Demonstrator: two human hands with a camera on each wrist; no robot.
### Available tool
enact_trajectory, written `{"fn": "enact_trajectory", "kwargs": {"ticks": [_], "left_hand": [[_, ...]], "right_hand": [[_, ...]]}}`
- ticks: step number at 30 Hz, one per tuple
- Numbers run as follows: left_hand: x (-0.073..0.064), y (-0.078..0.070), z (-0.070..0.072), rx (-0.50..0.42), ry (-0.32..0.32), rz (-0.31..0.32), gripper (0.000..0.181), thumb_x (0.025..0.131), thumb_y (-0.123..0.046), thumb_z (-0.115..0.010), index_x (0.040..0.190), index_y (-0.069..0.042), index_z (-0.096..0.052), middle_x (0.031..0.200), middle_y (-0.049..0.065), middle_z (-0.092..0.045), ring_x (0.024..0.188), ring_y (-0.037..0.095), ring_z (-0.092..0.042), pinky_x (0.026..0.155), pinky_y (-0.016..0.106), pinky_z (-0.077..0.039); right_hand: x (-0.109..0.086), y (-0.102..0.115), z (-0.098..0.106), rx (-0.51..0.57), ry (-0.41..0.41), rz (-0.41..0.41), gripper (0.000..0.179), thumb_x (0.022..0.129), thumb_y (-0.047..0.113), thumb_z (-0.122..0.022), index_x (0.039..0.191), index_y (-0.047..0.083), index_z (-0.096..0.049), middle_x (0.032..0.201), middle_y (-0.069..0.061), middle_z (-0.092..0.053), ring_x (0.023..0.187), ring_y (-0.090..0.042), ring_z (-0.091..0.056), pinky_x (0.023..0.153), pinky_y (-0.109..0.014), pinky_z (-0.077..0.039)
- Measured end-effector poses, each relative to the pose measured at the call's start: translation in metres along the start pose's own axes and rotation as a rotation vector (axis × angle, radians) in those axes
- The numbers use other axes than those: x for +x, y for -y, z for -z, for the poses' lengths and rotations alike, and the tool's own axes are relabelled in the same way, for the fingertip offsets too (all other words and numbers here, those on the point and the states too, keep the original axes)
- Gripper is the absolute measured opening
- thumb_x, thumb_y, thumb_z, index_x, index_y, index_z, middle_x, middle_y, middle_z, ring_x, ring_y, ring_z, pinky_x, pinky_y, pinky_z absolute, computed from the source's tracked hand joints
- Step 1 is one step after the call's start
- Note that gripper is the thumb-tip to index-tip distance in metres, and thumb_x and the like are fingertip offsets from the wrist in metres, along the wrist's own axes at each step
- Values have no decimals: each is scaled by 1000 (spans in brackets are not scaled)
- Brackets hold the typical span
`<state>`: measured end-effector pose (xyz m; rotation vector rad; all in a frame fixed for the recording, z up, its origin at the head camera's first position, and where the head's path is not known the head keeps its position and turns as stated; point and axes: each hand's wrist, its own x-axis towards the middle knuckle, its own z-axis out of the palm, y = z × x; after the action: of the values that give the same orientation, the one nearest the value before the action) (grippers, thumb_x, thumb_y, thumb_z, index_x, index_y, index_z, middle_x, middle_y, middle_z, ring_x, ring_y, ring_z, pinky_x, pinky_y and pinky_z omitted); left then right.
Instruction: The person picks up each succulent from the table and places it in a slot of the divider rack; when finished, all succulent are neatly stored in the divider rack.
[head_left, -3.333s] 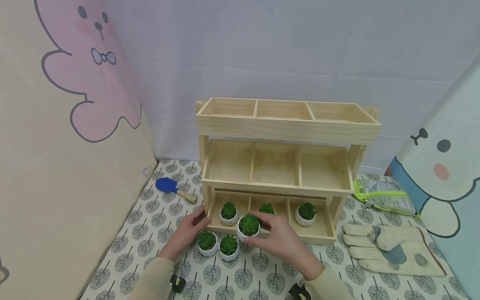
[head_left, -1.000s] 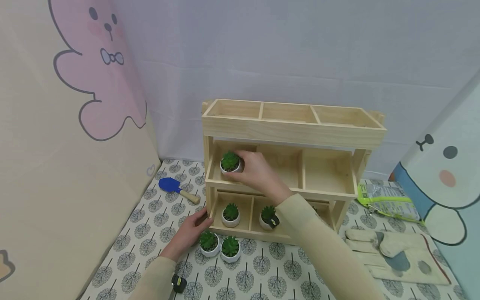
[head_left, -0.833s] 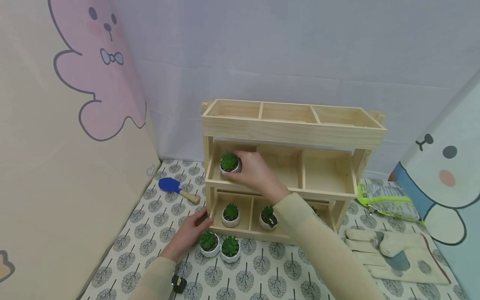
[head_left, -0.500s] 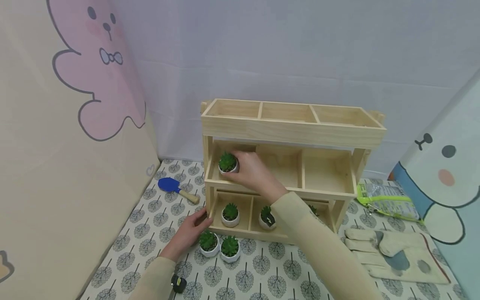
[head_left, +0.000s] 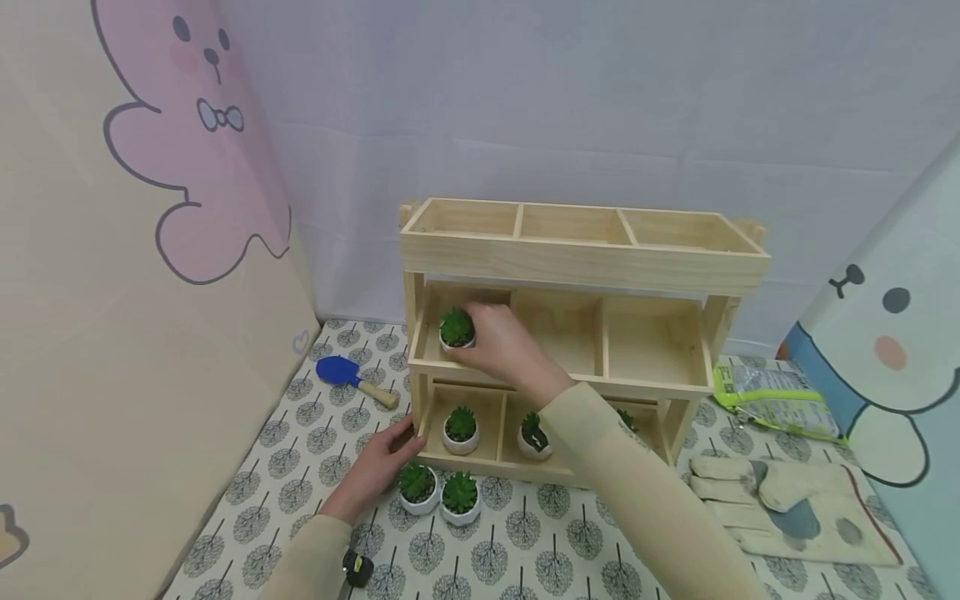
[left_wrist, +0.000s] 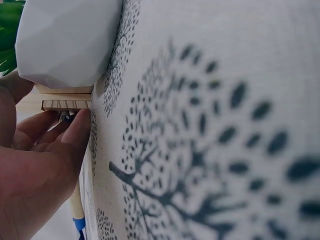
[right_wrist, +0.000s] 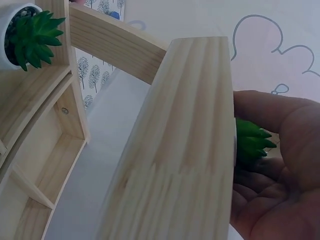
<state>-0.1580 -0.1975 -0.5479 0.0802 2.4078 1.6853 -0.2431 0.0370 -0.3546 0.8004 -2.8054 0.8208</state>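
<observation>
My right hand (head_left: 504,343) holds a small succulent in a white pot (head_left: 456,327) in the left compartment of the wooden plant shelf's (head_left: 585,260) middle tier. Thumb and fingers are around its right side. In the right wrist view a board of the shelf hides most of that pot, while green leaves (right_wrist: 251,142) show beside the palm. Low at the shelf's left end, my left hand (head_left: 377,463) grips the corner, thumb in front and fingers behind. Close by on the cloth, two potted succulents (head_left: 418,488) stand side by side; one white pot (left_wrist: 70,45) looms large in the left wrist view.
More potted succulents stand in the bottom tier, one (head_left: 461,430) at left, another (head_left: 533,438) mid, a third partly behind the right sleeve. A blue trowel (head_left: 354,381) lies left. Work gloves (head_left: 795,510) and a green-edged bag (head_left: 780,402) lie right.
My right hand has carried the succulent from in front of the bottom tier up into the middle tier's left compartment, then slightly left and down. My left hand stays at the shelf corner.
</observation>
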Motion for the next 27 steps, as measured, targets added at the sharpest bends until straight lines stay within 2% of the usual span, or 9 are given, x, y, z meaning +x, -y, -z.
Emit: {"fn": "enact_trajectory", "kwargs": {"ticks": [13,19,27], "left_hand": [[-1,-2,0,10,-2,6,66,105,-27,-66,161,-8,-38,158,16,-47,140,34,-51,117,47,-40],[0,-1,0,11,-2,-3,66,105,-27,-67,161,-8,-39,157,16,-48,140,34,-52,116,46,-41],[1,2,1,4,-1,-3,67,104,-29,-67,161,-9,-39,158,15,-47,140,34,-51,117,46,-41]], "right_hand": [[-3,5,4,-27,-7,-64,46,85,26,-89,116,0,-68,102,-11,-72,94,-25,-67,85,-42,-60],[-7,7,7,-12,1,-93,54,85,25,-90,126,-2,-66,112,-14,-73,102,-27,-69,90,-43,-60],[-17,9,14,-17,4,-84,64,86,23,-89,138,-3,-62,129,-17,-70,115,-30,-68,100,-43,-57]]}}
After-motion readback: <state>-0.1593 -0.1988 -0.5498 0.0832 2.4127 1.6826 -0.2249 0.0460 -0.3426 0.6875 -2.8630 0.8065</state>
